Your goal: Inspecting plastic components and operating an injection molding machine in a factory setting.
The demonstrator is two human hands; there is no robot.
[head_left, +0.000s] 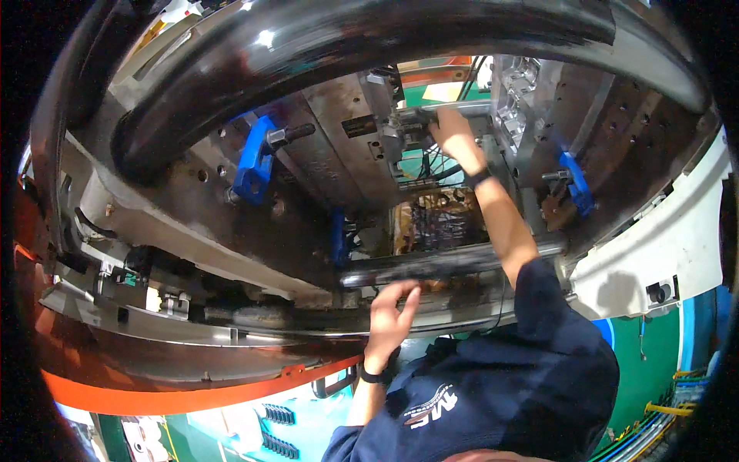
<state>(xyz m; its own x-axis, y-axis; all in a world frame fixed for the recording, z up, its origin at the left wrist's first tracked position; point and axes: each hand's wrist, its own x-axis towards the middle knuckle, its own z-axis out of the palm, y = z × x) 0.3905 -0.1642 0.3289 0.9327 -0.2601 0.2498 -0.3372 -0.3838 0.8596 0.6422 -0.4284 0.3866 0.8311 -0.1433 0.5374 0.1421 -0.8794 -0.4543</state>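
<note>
I lean over a large machine with two steel mould halves facing each other across a gap. My right hand [456, 137] reaches deep into this gap, beside the metal fittings on the inner face of the left mould half [331, 127]. Its fingers are bent inward at those fittings; what they grip, if anything, I cannot make out. Nearer to me, my left hand [392, 317] hovers by the lower steel bar [454, 262], holding nothing, with thumb and fingers apart. The right mould half [573, 108] carries shiny shaped metal parts on its inner face.
A thick dark bar [362, 38] arches across the top. Blue clamps [252, 163] with bolts jut out on the left, and another blue clamp [577, 185] on the right. Cables hang in the gap. An orange edge [192, 399] and a white panel [654, 239] flank me.
</note>
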